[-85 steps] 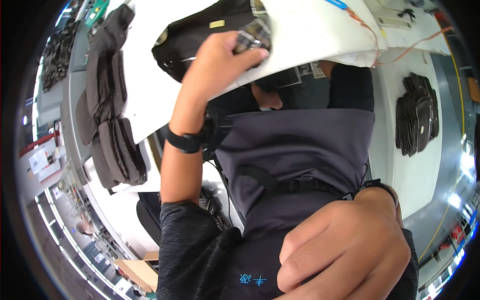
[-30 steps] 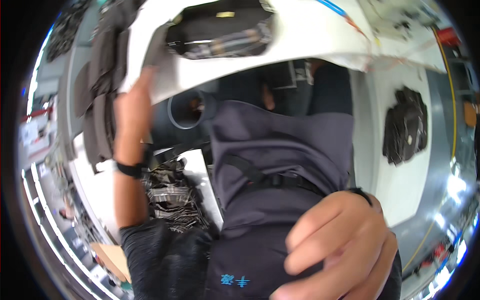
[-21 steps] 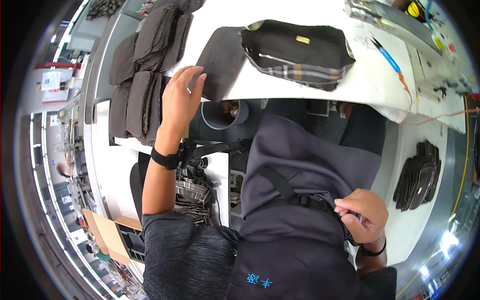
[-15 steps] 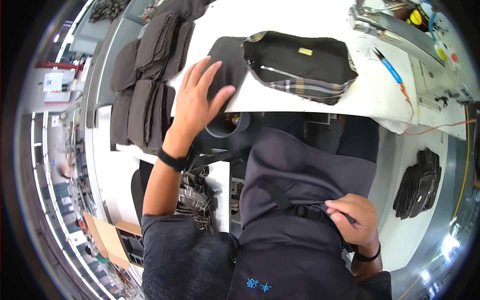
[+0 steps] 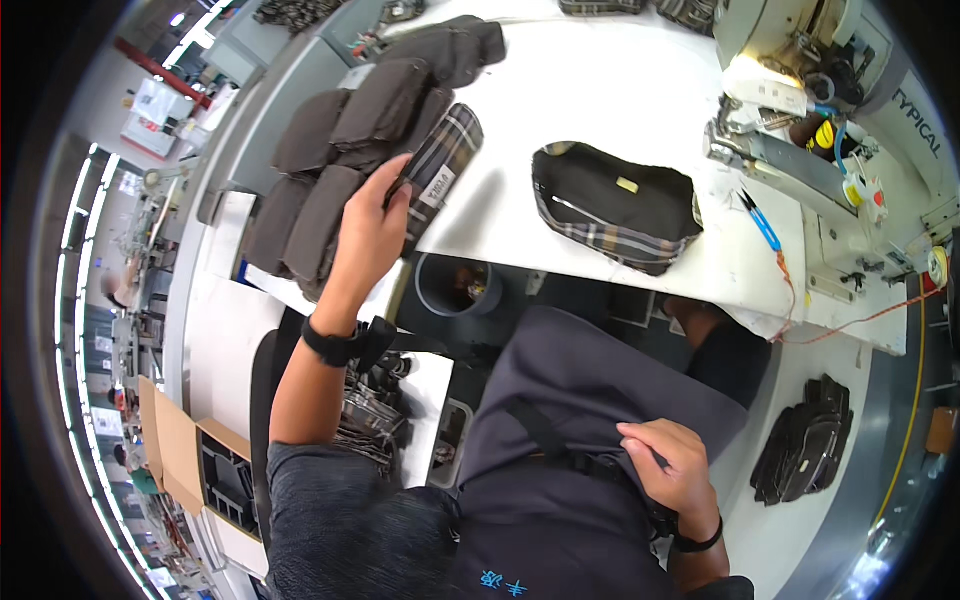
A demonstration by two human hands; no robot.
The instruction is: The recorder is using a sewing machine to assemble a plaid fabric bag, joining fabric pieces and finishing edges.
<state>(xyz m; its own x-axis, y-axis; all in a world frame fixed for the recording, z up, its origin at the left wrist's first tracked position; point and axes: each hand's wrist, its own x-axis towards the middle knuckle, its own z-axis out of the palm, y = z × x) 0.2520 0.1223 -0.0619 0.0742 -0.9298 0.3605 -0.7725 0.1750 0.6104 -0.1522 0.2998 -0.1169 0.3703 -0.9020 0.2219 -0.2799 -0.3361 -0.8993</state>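
Observation:
My left hand (image 5: 378, 215) grips a flat piece (image 5: 443, 160), plaid with a white label on the side facing up, beside the stacks of dark brown padded pieces (image 5: 380, 100). An open oblong pouch piece (image 5: 590, 200), dark inside with plaid sides and a small yellow tag, lies to its right on the white table (image 5: 590, 90). Near it are blue snips (image 5: 763, 220) on an orange cord. My right hand (image 5: 672, 462) rests low over my dark apron (image 5: 570, 370), fingers curled and closed; whether it holds anything is hidden.
A sewing machine (image 5: 800, 50) with thread spools is at upper right. A bin (image 5: 435, 295) stands below the table edge. Dark pieces (image 5: 805, 440) lie on a right-hand surface. A cardboard box (image 5: 170, 435) and plaid pieces (image 5: 375, 415) are at lower left; distant workers are at far left.
My left hand has closed on the flat piece and lifted it leftward toward the stacks; its plaid side now shows instead of dark. The view has shifted. My right hand remains low.

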